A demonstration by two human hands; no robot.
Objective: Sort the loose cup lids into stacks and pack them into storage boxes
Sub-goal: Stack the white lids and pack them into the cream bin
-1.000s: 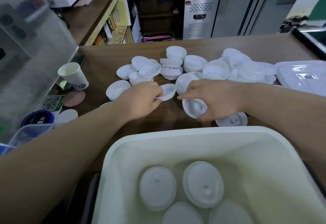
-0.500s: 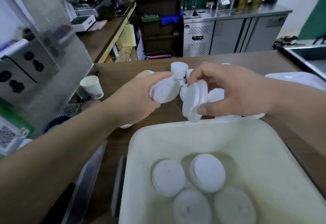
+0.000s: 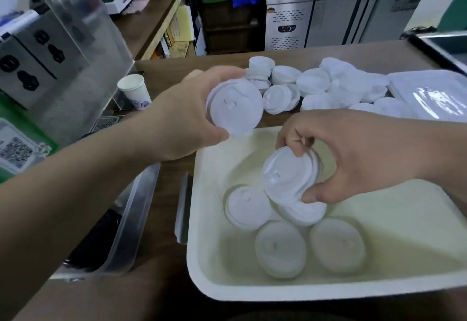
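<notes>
head view: the left hand (image 3: pixel 182 121) grips a short stack of lids (image 3: pixel 236 108) held above the desk (image 3: pixel 164 67), just past the far rim of the storage box (image 3: pixel 194 244). the right hand (image 3: pixel 353 159) pinches a second stack (image 3: pixel 288 174), tilted, low inside the box over the packed stacks (image 3: pixel 280 252). about four stacks lie packed. a big heap of loose lids (image 3: pixel 313 85) waits behind, so i judge most sorting is left. the lids are white, round, thin plastic with a small sip slot, nested closely.
</notes>
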